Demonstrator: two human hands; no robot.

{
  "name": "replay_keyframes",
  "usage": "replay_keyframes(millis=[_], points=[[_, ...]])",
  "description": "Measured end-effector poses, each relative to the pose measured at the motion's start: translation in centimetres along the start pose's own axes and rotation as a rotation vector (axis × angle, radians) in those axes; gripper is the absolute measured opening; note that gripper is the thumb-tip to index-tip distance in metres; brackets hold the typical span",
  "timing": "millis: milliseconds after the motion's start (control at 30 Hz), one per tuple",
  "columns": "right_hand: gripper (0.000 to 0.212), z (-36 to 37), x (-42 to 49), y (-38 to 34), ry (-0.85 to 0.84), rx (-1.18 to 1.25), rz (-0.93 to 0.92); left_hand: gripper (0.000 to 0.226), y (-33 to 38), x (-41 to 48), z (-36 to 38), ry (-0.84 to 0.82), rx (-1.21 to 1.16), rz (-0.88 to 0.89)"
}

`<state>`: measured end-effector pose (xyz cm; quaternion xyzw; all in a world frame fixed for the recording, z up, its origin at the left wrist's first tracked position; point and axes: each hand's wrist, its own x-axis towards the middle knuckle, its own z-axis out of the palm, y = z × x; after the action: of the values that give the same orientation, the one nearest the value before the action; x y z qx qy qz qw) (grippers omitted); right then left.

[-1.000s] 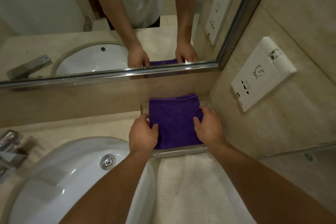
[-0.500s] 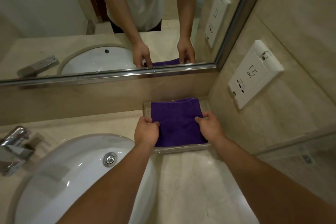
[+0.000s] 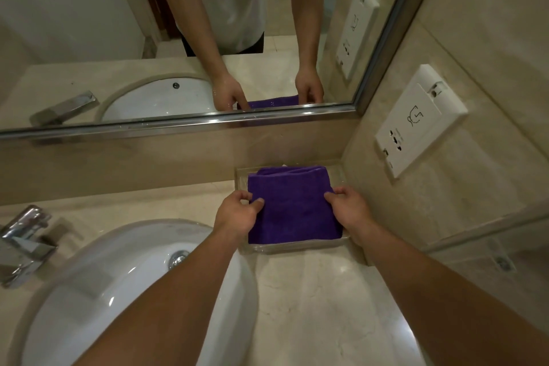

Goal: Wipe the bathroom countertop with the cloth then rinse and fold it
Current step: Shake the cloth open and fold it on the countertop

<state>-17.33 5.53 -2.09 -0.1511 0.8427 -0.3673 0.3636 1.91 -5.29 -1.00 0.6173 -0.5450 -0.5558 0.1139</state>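
Purple plush cloth (image 3: 292, 208), folded square, in clear tray (image 3: 282, 247); left hand (image 3: 236, 214), right hand (image 3: 349, 206) pinch its side edges.

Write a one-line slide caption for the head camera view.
Left hand and right hand pinch the folded purple cloth lying in a clear tray beside the sink.

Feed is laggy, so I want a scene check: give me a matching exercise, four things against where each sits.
Things: 1 folded purple cloth; 2 chrome metal faucet; 3 white rectangular socket plate; 4 clear rectangular tray.
Places: A on the right wall; B left of the white sink basin; C under the cloth; D gripped by left hand and right hand.
Pairs: 1-D, 2-B, 3-A, 4-C.
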Motion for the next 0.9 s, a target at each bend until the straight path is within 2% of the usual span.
replay_keyframes(millis=[67, 133, 233, 300, 533, 633, 800, 833, 900], points=[[0.036, -0.1, 0.5, -0.6, -0.010, 0.067, 0.061, 0.038, 0.7, 0.5, 0.0, -0.037, -0.114, -0.105], [0.037, -0.1, 1.1, -1.2, -0.034, 0.142, 0.090, 0.049, 0.9, 1.6, 0.2, -0.029, -0.210, -0.177], [0.011, 0.3, 1.6, -1.6, -0.059, 0.220, 0.039, 0.026, 1.1, 2.8, 0.5, -0.009, -0.254, -0.157], [0.012, 0.6, 1.9, -1.5, -0.014, 0.211, -0.001, 0.017, 1.2, 3.0, 0.6, -0.016, -0.275, -0.119], [0.016, 1.0, 1.8, -0.9, 0.110, 0.165, -0.032, 0.025, 1.2, 3.8, 1.2, 0.121, -0.220, -0.032], [0.012, 1.3, 1.6, -0.9, 0.170, 0.062, -0.081, 0.026, 1.0, 3.8, 1.3, 0.165, -0.160, -0.008], [0.050, 1.6, -0.1, -0.7, 0.316, -0.200, -0.238, 0.033, 1.0, 1.9, 1.4, 0.299, 0.165, 0.167], [0.050, 1.6, -0.7, -0.4, 0.354, -0.289, -0.340, 0.035, 0.8, 1.4, 1.4, 0.352, 0.283, 0.266], [0.048, 1.8, -1.7, 0.3, 0.338, -0.536, -0.579, 0.036, 0.1, 0.5, 2.1, 0.399, 0.512, 0.606]])
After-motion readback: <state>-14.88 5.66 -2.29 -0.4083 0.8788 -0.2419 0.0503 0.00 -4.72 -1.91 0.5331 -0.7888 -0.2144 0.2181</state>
